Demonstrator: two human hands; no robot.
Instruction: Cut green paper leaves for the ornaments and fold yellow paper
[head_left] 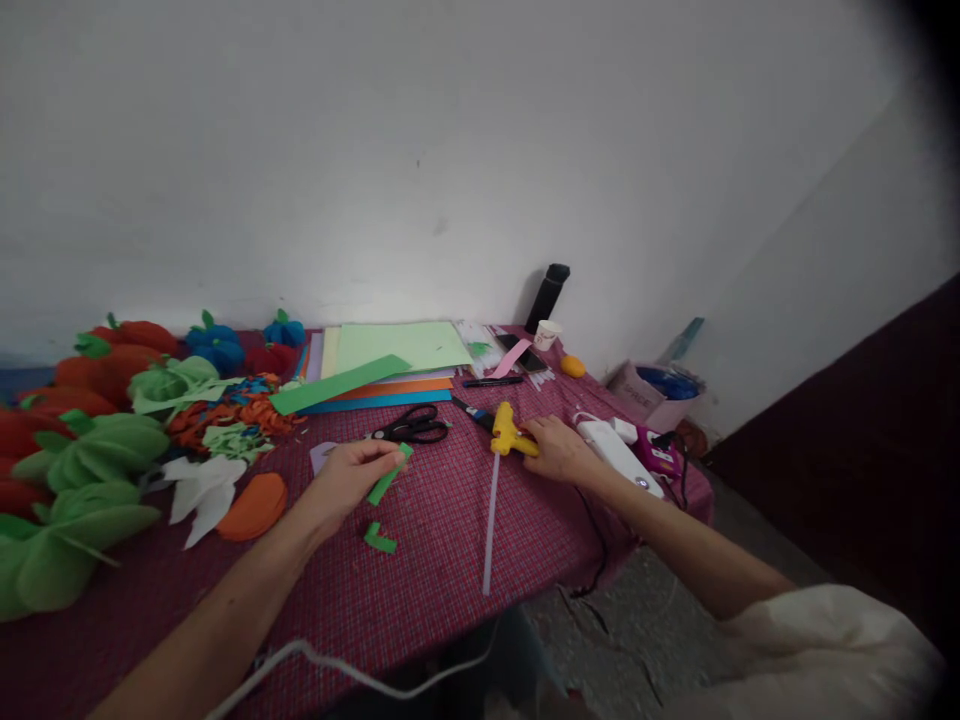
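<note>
left hand (358,478) pinching short green strip (386,483) between thumb and fingers, over checked surface (442,560). bent green piece (381,541) lying on surface, nearer person. right hand (561,452) touching handle of yellow glue gun (505,432); cannot tell whether fingers are closed round it. pale glue stick (491,525) jutting from it toward near edge. black scissors (401,430) just beyond left hand.

Dim light; bottle (548,298) shadows wall (420,120) softly; top-right corner black.

Both arms (249,590) reach forward, the left hand (360,473) pinching, the right hand (559,450) curled, palm down.
</note>
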